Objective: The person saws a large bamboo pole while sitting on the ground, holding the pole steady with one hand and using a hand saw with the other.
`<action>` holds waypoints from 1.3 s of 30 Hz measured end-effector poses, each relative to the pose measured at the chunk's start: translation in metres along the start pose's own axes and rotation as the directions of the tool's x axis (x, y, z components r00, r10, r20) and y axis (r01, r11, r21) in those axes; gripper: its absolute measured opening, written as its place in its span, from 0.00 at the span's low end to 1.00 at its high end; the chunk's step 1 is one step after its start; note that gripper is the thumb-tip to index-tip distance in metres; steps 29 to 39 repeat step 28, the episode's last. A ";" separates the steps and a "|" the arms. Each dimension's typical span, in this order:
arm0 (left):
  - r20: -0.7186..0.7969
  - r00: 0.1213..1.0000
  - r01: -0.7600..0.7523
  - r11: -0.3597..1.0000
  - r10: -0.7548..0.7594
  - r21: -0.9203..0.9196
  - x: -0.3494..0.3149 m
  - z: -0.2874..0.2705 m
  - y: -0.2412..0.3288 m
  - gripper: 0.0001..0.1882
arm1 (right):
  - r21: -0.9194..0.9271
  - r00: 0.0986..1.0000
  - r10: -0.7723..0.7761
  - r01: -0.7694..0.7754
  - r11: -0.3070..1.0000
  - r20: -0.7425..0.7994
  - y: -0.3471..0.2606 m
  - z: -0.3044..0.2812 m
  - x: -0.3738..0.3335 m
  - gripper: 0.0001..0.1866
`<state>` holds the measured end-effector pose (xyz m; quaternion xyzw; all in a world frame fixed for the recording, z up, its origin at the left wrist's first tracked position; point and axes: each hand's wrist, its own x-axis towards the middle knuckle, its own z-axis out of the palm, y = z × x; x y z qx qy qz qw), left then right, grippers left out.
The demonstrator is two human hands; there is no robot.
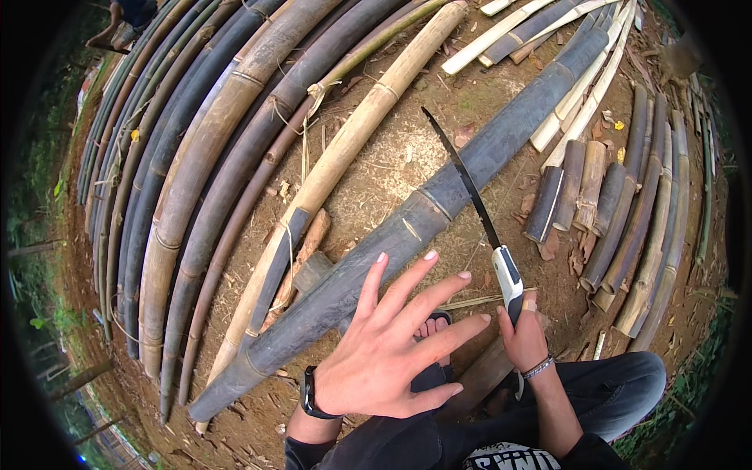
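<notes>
My left hand (pixel 392 337) is raised with its fingers spread and nothing in it, above the near part of a thick dark bamboo pole (pixel 345 278). That pole lies slantwise from lower left to upper right. In my right hand (pixel 522 338) is a hand saw (pixel 479 205) with a white and black handle and a dark, slightly curved blade. The blade points up and to the left and passes over the pole beyond a pale node ring; whether it touches the pole I cannot tell. A short bamboo piece (pixel 313 272) sits next to the pole.
Long bamboo poles (pixel 254 70) lie side by side at the left. A pale pole (pixel 376 102) lies nearer the middle. Short cut sections (pixel 569 184) and longer pieces (pixel 666 235) are at the right, split strips (pixel 591 86) at the top right. My bent leg (pixel 611 392) is at the lower right.
</notes>
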<state>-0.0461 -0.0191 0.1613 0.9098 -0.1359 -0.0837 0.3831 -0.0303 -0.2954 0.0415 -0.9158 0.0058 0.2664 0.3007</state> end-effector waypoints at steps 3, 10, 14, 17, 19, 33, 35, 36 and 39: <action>0.007 1.000 -0.005 1.000 0.006 -0.008 0.001 -0.001 0.001 0.32 | -0.028 1.000 -0.004 0.004 1.000 -0.012 0.000 0.001 -0.001 0.22; 0.001 1.000 -0.013 1.000 0.013 -0.009 -0.001 -0.001 0.002 0.33 | -0.027 1.000 -0.004 0.004 1.000 -0.001 0.007 0.003 0.000 0.22; 0.007 1.000 -0.013 1.000 0.013 -0.020 -0.001 -0.001 0.004 0.32 | -0.007 1.000 -0.012 0.012 1.000 0.008 0.006 0.002 0.001 0.22; 0.009 1.000 -0.021 1.000 0.021 -0.016 -0.001 -0.001 0.003 0.33 | -0.001 1.000 -0.007 0.007 1.000 0.008 0.007 0.003 0.001 0.22; 0.006 1.000 -0.026 1.000 0.026 -0.014 -0.001 -0.001 0.005 0.33 | -0.006 1.000 -0.005 0.005 1.000 0.003 0.007 0.003 0.001 0.22; -0.032 0.999 0.007 0.995 -0.004 0.101 -0.024 0.008 -0.009 0.30 | -0.014 0.999 0.016 -0.016 1.000 0.036 -0.001 0.001 0.006 0.24; -0.032 0.999 0.007 0.995 -0.004 0.101 -0.024 0.008 -0.009 0.30 | -0.014 0.999 0.016 -0.016 1.000 0.036 -0.001 0.001 0.006 0.24; -0.032 0.999 0.007 0.995 -0.004 0.101 -0.024 0.008 -0.009 0.30 | -0.014 0.999 0.016 -0.016 1.000 0.036 -0.001 0.001 0.006 0.24; -0.032 0.999 0.007 0.995 -0.004 0.101 -0.024 0.008 -0.009 0.30 | -0.014 0.999 0.016 -0.016 1.000 0.036 -0.001 0.001 0.006 0.24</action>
